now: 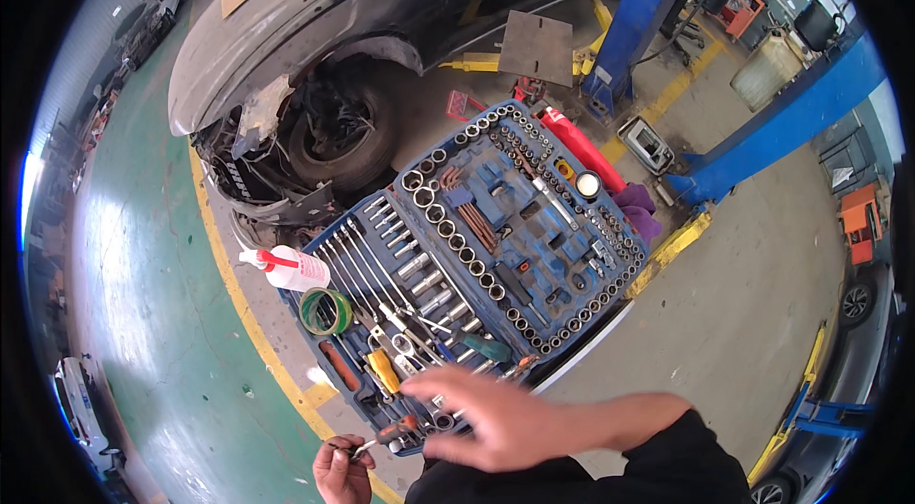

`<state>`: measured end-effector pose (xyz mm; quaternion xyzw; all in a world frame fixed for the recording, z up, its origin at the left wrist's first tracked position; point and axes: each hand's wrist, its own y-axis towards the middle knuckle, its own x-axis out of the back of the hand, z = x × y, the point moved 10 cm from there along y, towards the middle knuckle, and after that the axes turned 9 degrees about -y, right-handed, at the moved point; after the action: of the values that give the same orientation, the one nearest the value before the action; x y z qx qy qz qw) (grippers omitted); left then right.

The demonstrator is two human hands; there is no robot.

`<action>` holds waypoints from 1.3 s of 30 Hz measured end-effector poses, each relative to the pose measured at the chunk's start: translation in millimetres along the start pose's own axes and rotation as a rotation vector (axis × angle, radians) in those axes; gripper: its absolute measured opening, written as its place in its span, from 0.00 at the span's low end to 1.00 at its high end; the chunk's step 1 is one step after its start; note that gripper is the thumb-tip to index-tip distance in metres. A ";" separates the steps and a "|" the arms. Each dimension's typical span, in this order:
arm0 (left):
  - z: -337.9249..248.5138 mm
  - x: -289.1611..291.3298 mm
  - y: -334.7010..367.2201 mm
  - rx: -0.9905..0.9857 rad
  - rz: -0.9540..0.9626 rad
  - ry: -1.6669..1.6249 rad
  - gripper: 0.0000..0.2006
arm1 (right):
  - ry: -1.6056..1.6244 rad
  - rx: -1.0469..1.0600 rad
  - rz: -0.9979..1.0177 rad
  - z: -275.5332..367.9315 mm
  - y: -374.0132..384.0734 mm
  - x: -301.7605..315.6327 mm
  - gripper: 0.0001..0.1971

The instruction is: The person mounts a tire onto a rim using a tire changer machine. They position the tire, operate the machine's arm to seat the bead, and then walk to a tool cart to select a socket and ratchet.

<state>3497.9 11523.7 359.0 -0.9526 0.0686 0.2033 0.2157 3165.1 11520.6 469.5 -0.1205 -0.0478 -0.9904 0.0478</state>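
Observation:
My left hand (343,471) is low in the picture, fingers closed around the shaft end of a screwdriver (396,430) with a red and black handle. A small dark piece shows at those fingertips, too small to name. My right hand (496,416) reaches across the near end of the tool case, blurred, with thumb and fingers apart and nothing seen between them. Beneath and beyond it lie a yellow-handled tool (384,370) and a green-handled screwdriver (484,346). The opened blue tool case (496,204) holds sockets, wrenches and hex keys.
On the case's left edge sit a green tape roll (325,311) and a white bottle (297,267) with a red nozzle. A car (315,18) with its front wheel area exposed stands ahead. Blue lift posts (640,18) rise at the right, with a white tin (588,184) by the case.

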 end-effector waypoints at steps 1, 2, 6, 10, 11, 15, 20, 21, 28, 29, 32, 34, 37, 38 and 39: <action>-1.3 5.2 -1.8 0.012 -0.028 -0.025 0.18 | -0.192 -0.011 -0.115 -1.6 10.6 42.2 0.16; -2.8 7.2 -3.1 0.008 -0.029 -0.069 0.16 | -0.397 -0.003 -0.161 -7.8 26.9 82.5 0.12; 2.3 18.2 -13.0 0.011 -0.146 -0.207 0.13 | -0.951 -0.291 -0.604 -92.7 110.4 246.6 0.07; 17.7 20.3 -24.3 0.053 -0.252 -0.231 0.12 | -1.054 -0.314 -0.601 -168.8 148.8 309.8 0.07; 21.0 19.4 -25.8 0.061 -0.263 -0.236 0.12 | -1.055 -0.316 -0.563 -182.8 153.6 315.3 0.08; 31.9 20.4 -29.5 0.074 -0.337 -0.224 0.13 | -1.079 -0.327 -0.375 -216.5 165.7 316.5 0.08; 37.0 14.5 -23.0 0.077 -0.330 -0.191 0.14 | -1.074 -0.298 -0.242 -228.9 174.9 310.2 0.08; 37.9 13.1 -21.3 0.079 -0.325 -0.196 0.14 | -1.076 -0.280 -0.226 -228.5 175.6 308.8 0.08; 49.0 8.9 -13.2 0.126 -0.345 -0.197 0.13 | -1.162 -0.189 -0.131 -223.0 180.0 295.8 0.08; 50.1 7.4 -12.1 0.128 -0.336 -0.196 0.13 | -1.169 -0.166 -0.117 -221.5 180.7 292.3 0.07; 52.1 4.3 -9.5 0.133 -0.322 -0.197 0.13 | -1.182 -0.127 -0.109 -218.8 183.1 289.2 0.06; 52.7 3.5 -8.4 0.134 -0.317 -0.195 0.13 | -1.184 -0.116 -0.134 -216.3 181.9 292.1 0.06; 53.8 3.5 -5.7 0.136 -0.308 -0.184 0.14 | -1.172 -0.107 -0.144 -214.6 179.8 297.2 0.07; 55.0 4.1 -5.5 0.141 -0.306 -0.180 0.14 | -1.166 -0.131 -0.115 -217.7 178.9 297.2 0.07; 56.3 4.6 -4.7 0.146 -0.304 -0.178 0.14 | -1.162 -0.144 -0.097 -219.1 178.5 297.2 0.08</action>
<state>3483.0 11552.4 312.5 -0.9121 -0.0807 0.2462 0.3177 2845.5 11295.8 344.9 -0.6443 -0.0043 -0.7637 -0.0399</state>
